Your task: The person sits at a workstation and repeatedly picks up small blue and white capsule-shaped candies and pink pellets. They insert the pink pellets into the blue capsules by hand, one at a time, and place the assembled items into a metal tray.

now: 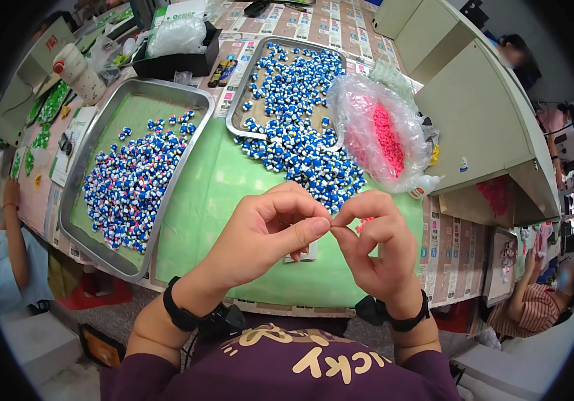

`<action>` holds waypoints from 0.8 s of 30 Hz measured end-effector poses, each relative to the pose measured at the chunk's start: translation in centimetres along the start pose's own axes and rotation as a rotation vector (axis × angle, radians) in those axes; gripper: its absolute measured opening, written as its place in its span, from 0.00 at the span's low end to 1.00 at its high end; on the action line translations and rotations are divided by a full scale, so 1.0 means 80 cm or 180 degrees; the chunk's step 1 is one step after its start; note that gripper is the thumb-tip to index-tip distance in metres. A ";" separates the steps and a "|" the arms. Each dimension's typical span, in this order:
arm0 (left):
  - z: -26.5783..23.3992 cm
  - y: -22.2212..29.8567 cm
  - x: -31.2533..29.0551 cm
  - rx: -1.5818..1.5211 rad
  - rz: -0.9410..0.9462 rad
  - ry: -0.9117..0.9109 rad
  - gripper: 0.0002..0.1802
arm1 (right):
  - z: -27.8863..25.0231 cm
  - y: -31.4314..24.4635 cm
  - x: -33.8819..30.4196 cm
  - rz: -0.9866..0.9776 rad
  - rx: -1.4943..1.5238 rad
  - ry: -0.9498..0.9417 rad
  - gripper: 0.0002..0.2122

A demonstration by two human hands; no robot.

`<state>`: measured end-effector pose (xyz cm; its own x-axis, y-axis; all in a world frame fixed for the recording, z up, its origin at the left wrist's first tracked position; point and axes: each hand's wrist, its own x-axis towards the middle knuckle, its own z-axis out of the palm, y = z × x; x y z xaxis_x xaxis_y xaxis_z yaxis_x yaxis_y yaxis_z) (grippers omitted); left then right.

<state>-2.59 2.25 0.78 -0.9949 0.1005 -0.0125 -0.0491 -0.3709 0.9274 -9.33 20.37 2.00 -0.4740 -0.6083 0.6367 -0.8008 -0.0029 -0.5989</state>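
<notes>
My left hand and my right hand meet over a green mat, thumbs and forefingers pinched together at the tips. Whatever sits between the fingertips is too small or hidden to name. Just beyond them lies a heap of small blue-and-white pieces, spilling from the lip of a metal tray full of the same kind. A few small pink pieces show behind my right fingers. Below my left fingers, part of a small whitish item is visible, mostly covered.
At left stands another metal tray of blue-and-white pieces with pink spots. A clear plastic bag of pink pieces and a small white bottle lie right. Beyond are a black box and grey panels. Other people sit at both sides.
</notes>
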 end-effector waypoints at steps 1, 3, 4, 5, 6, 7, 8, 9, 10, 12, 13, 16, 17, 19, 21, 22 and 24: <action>0.000 -0.001 0.000 0.0017 0.0018 0.0012 0.06 | 0.001 0.000 0.000 0.0033 0.0006 -0.0013 0.14; -0.001 -0.001 -0.002 0.0041 0.0053 0.0036 0.06 | 0.003 -0.001 0.001 0.0103 0.0015 -0.0048 0.15; -0.003 -0.002 -0.003 0.0118 0.0015 0.0027 0.06 | 0.003 -0.001 0.001 0.0106 -0.0016 -0.0109 0.15; -0.005 -0.003 -0.003 0.0196 -0.0020 0.0008 0.07 | 0.001 -0.001 0.002 0.0107 -0.0057 -0.0165 0.15; -0.007 -0.003 -0.003 0.0274 -0.0055 -0.0007 0.07 | 0.000 0.000 0.002 0.0107 -0.0094 -0.0223 0.15; -0.009 -0.004 -0.005 0.0343 -0.0044 0.0059 0.08 | -0.001 0.000 0.003 0.0142 -0.0170 -0.0332 0.14; -0.012 -0.005 -0.006 0.0421 -0.0035 0.0128 0.09 | -0.002 0.003 0.002 0.0173 -0.0240 -0.0434 0.14; -0.015 -0.005 -0.007 0.0499 -0.0026 0.0198 0.10 | -0.002 0.005 0.002 0.0203 -0.0308 -0.0537 0.14; -0.021 -0.007 -0.011 0.0419 -0.0002 0.0334 0.11 | -0.003 0.008 0.000 0.0356 -0.0356 -0.0802 0.13; -0.035 -0.011 -0.017 0.0258 0.0042 0.0573 0.11 | -0.003 0.013 -0.009 0.0677 -0.0473 -0.1313 0.12; -0.039 -0.008 -0.020 0.0282 0.0002 0.0656 0.12 | -0.001 0.018 -0.013 0.0705 -0.0477 -0.1423 0.12; -0.041 0.000 -0.025 0.0243 -0.0033 0.0837 0.13 | 0.005 0.023 -0.021 0.0803 -0.0497 -0.1707 0.10; -0.043 0.000 -0.026 0.0311 -0.0052 0.0804 0.13 | 0.006 0.023 -0.020 0.0831 -0.0511 -0.1761 0.10; -0.047 -0.003 -0.027 0.0446 -0.0094 0.0727 0.14 | 0.007 0.022 -0.019 0.0869 -0.0527 -0.1819 0.10; -0.042 -0.004 -0.026 0.0475 0.0035 0.0747 0.14 | 0.008 0.022 -0.018 0.0894 -0.0538 -0.1833 0.10; -0.039 -0.006 -0.024 0.0490 0.0098 0.0755 0.14 | 0.008 0.022 -0.018 0.0927 -0.0467 -0.1774 0.10; -0.037 -0.010 -0.023 0.0433 0.0168 0.0752 0.14 | 0.008 0.023 -0.018 0.0982 -0.0319 -0.1655 0.10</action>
<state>-1.02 -0.41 -1.03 -0.9896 -0.1396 -0.0348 -0.0001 -0.2409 0.9705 -9.85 20.70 -0.32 -0.4689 -0.8769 0.1056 -0.6976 0.2943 -0.6532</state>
